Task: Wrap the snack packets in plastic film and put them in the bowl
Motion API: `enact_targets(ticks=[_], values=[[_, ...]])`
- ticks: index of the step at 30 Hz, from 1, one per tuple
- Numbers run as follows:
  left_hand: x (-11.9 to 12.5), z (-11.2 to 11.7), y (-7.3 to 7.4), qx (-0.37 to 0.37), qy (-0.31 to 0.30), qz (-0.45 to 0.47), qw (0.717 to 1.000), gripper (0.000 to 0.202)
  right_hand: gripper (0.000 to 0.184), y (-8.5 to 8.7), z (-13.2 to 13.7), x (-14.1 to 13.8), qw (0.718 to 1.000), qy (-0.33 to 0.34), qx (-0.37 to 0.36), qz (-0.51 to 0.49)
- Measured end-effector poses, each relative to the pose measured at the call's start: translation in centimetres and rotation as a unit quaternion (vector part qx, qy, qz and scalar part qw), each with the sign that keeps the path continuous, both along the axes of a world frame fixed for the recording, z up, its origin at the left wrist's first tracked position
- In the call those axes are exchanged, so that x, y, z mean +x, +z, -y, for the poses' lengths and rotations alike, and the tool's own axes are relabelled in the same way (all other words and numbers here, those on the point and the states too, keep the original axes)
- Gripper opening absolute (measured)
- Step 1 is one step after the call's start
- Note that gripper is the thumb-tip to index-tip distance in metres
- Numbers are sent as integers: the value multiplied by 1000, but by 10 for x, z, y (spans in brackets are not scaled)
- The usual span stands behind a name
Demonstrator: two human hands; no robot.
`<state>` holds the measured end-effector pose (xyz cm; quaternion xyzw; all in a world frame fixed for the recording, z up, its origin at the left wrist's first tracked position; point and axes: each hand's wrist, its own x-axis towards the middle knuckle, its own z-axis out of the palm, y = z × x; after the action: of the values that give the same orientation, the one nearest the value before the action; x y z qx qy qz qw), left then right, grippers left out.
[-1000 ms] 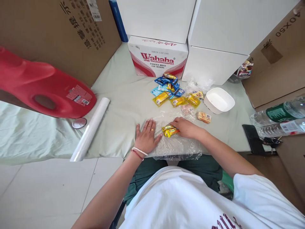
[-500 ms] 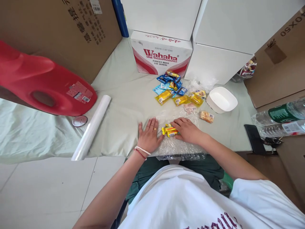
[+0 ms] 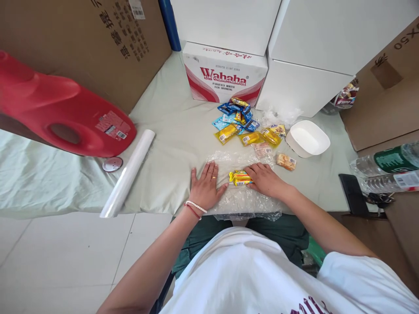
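Resting the left hand (image 3: 204, 189) flat on clear film (image 3: 235, 201) with thumb spread wide; at its three o'clock, clasping yellow packets (image 3: 240, 177) in the right hand (image 3: 264, 179) with fingers close together.

Cloth-covered table (image 3: 176, 113) | clear film (image 3: 234, 203) | white roll (image 3: 128, 175) | 1 bowl (image 3: 308, 138) | blue packets (image 3: 252, 125)

At the back edge of my table (image 3: 173, 117) there's a white and red box (image 3: 225, 72) that says "Wahaha" in big red letters (a tiny ® sits right next to it). Under that, it says "PURIFIED WATER FOR DRINKING". Its top has red Chinese writing. Further left, a big brown box (image 3: 81, 48) has "温馨提" in black, with smaller rows I can't read. Beside the right edge, another brown box (image 3: 376, 102) shows "X50", partly cut off.
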<state>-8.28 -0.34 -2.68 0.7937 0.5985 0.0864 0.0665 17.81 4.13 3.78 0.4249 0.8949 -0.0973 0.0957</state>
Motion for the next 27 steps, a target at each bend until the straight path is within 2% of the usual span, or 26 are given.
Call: enact_targets(ticks=[8, 14, 20, 24, 27], values=[[1, 0, 2, -4, 2, -2, 1000, 77, 43, 17, -10, 7, 1000, -15, -10, -17], [1, 0, 2, 2, 2, -4, 1000, 77, 54, 10, 3, -1, 1000, -9, -8, -16], [1, 0, 1, 0, -1, -5, 1000, 77, 44, 3, 10, 2, 1000, -17, 0, 26], [1, 0, 2, -2, 3, -3, 1000, 77, 41, 8, 3, 7, 999, -9, -12, 52], [2, 0, 2, -2, 4, -1, 1000, 78, 41, 19, -5, 21, 998, -18, -32, 43]])
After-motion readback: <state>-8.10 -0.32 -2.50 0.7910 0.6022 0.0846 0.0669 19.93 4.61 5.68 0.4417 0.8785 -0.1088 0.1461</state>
